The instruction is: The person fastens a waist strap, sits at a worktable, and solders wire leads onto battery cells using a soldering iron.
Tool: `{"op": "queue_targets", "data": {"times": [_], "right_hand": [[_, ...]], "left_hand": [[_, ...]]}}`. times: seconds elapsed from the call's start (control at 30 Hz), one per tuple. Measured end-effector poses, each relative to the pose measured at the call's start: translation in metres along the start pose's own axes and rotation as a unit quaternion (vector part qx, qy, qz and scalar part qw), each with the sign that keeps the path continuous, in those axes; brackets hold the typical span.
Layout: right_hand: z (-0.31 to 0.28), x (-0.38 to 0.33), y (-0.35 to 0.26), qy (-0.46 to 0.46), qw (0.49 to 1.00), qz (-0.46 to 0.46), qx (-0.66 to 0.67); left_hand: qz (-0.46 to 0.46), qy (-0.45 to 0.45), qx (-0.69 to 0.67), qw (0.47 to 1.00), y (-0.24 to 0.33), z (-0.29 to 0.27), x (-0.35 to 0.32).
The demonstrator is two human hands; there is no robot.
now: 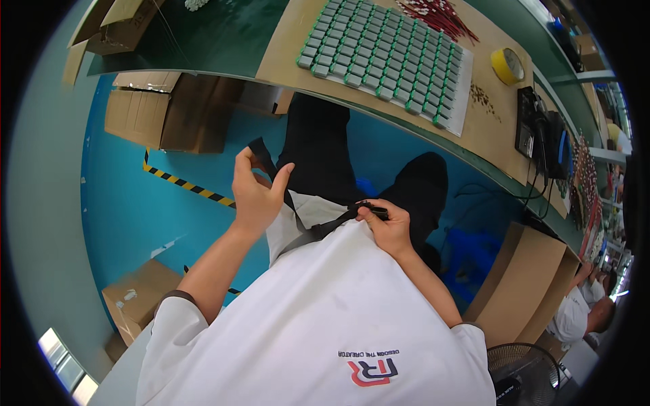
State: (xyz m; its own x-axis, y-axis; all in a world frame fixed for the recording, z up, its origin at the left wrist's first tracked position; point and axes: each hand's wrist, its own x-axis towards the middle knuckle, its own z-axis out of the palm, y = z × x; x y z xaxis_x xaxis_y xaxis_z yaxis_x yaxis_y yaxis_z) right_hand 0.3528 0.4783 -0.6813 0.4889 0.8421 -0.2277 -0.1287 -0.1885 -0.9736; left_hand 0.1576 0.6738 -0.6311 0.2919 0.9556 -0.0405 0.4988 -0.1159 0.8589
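Note:
A black webbing strap [330, 227] runs across the front of my waist, over my white shirt. My left hand [259, 196] is raised on the left with its fingers curled round the strap's loose end, the thumb pointing up. From there the strap slants down to the waist. At the right, my right hand [391, 229] grips a black buckle [376, 211] on the strap between thumb and fingers. The fingers partly cover the buckle, so whether it is fastened cannot be seen.
Ahead stands a workbench holding rows of grey-green parts [379, 57], red wires [443, 17] and yellow tape [508, 66]. Cardboard boxes [139, 115] lie at left; an open carton [518, 284] and a fan [525, 375] stand right. Another person [575, 311] sits far right.

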Motion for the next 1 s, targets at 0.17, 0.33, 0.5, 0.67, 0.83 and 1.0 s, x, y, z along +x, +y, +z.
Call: {"op": "queue_targets", "data": {"times": [0.17,0.33,0.5,0.67,0.83,1.0], "right_hand": [[0.0,0.017,-0.019,-0.034,0.985,0.156,-0.071],[-0.003,0.024,-0.017,-0.029,0.979,0.179,-0.09],[-0.01,0.028,-0.008,-0.025,0.962,0.24,-0.131],[-0.013,0.028,-0.007,-0.026,0.966,0.231,-0.113],[-0.018,0.023,-0.002,0.03,0.99,0.139,-0.01],[-0.032,0.019,0.001,-0.023,0.996,-0.025,-0.086]], "left_hand": [[0.325,-0.002,0.16,0.932,0.043,-0.009,-0.018],[0.359,-0.191,0.122,0.905,0.051,0.01,-0.023],[0.256,-0.433,0.225,0.835,0.038,0.045,-0.019],[0.177,-0.443,0.208,0.854,0.019,0.059,-0.03],[-0.25,-0.455,-0.031,0.854,0.036,0.05,-0.012],[-0.302,-0.48,-0.122,0.815,0.021,0.058,-0.007]]}}
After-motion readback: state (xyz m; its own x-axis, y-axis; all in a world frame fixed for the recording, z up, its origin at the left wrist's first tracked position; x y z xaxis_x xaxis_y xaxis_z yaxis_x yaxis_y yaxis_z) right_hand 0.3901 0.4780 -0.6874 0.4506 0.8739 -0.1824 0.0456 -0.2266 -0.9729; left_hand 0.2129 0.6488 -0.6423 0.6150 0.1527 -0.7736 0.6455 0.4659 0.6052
